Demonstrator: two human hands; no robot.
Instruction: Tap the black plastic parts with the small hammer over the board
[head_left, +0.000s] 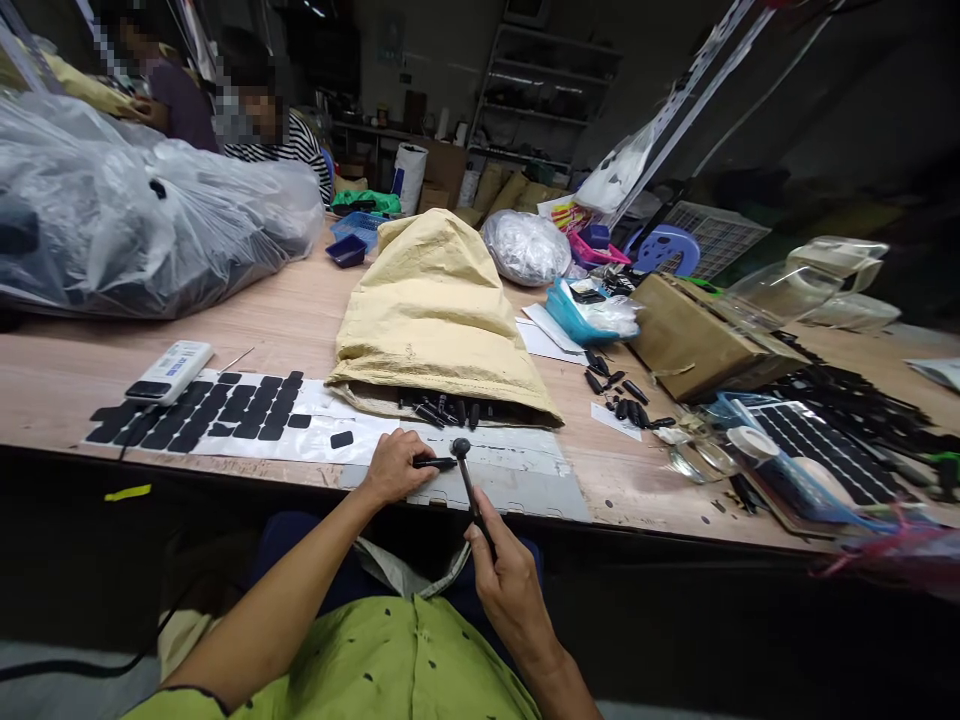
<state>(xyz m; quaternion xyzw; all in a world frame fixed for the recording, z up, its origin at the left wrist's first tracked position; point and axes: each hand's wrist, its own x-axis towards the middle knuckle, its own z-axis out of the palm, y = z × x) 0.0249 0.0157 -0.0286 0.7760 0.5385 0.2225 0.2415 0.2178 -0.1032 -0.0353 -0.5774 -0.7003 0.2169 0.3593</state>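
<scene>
My left hand [397, 465] is closed on a slim black part [436, 462] lying level just above a grey board [517, 490] at the table edge. Fingers wrapped round its dark handle, my right hand [506, 560] grips a hand tool with a round dark head and metal shaft [466, 477]. The tool's head is by the right end of the black part; whether they touch, I cannot tell. Just beyond both hands, a yellowish woven sack [442, 310] lies with its mouth toward me, and several black parts [442, 408] show inside it.
Black pads on a white sheet [262, 405] and a white device [171, 372] lie to the left. A big clear plastic bag [150, 220] fills the far left. Loose black parts [626, 400] and a cardboard box [697, 335] are at right. Two people sit at the back left.
</scene>
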